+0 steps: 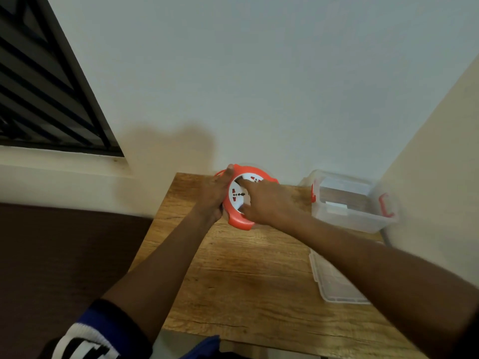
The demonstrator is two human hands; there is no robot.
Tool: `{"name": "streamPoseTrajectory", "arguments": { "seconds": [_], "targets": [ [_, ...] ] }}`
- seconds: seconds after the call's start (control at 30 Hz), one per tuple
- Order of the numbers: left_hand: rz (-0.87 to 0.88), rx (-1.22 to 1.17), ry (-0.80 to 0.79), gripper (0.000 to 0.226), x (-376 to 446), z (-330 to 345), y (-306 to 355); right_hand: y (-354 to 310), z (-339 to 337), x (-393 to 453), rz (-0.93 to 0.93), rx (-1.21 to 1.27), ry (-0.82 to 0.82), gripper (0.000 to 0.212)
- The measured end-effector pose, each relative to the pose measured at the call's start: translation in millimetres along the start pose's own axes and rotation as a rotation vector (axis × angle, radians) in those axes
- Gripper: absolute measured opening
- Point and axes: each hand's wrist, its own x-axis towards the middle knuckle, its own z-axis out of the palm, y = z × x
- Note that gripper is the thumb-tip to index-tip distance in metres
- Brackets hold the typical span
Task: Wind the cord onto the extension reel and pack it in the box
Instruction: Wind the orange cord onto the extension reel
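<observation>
The extension reel [237, 200] is a round orange case with a white socket face, held tilted above the far end of the wooden table [248, 275]. My left hand [213, 195] grips its left rim, thumb over the top edge. My right hand [267, 203] lies across the white face, fingers spread and pressing on it. No loose cord shows. The clear plastic box [347, 216] with orange latches stands open at the far right of the table, to the right of the reel.
The box's clear lid [334, 283] lies flat on the table's right side, partly under my right forearm. A wall runs right behind the table, another wall closes the right side. A barred window is at upper left.
</observation>
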Motion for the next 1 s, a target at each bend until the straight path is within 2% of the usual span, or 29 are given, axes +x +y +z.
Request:
{"name": "streamPoseTrajectory", "arguments": {
  "seconds": [0.1, 0.23, 0.27, 0.37, 0.47, 0.53, 0.63, 0.7, 0.83, 1.0],
  "targets": [
    [0.048, 0.009, 0.101, 0.032, -4, 8, -10, -2, 16, -2, 0.173, 0.136, 0.024, 0.069],
    [0.048, 0.003, 0.083, 0.037, -9, 7, -18, 3, 20, -12, 0.215, 0.295, 0.017, 0.059],
    [0.018, 0.006, 0.065, 0.041, -11, 4, -18, 6, 18, -16, 0.171, 0.257, 0.01, 0.057],
    [-0.033, 0.048, 0.03, 0.045, -11, 0, -13, 11, 3, -23, -0.059, -0.104, 0.057, 0.048],
    [-0.02, 0.077, -0.022, 0.039, -11, 0, -2, 11, -18, -21, -0.418, -0.389, 0.041, 0.035],
    [-0.009, 0.08, -0.069, 0.043, -9, -1, 3, 16, -26, -18, -0.649, -0.531, -0.023, 0.036],
    [0.006, 0.134, -0.119, 0.039, -10, -2, 8, 20, -34, -14, -0.887, -0.728, -0.037, 0.036],
    [0.008, 0.186, -0.159, 0.046, -11, -4, 10, 18, -39, -11, -0.96, -0.801, -0.083, 0.038],
    [-0.016, 0.288, -0.223, 0.075, -11, -11, 13, 19, -43, -6, -1.026, -0.844, -0.167, 0.04],
    [-0.01, 0.342, -0.237, 0.061, -7, -17, 11, 14, -42, -5, -1.019, -0.96, -0.231, 0.039]
  ]
}}
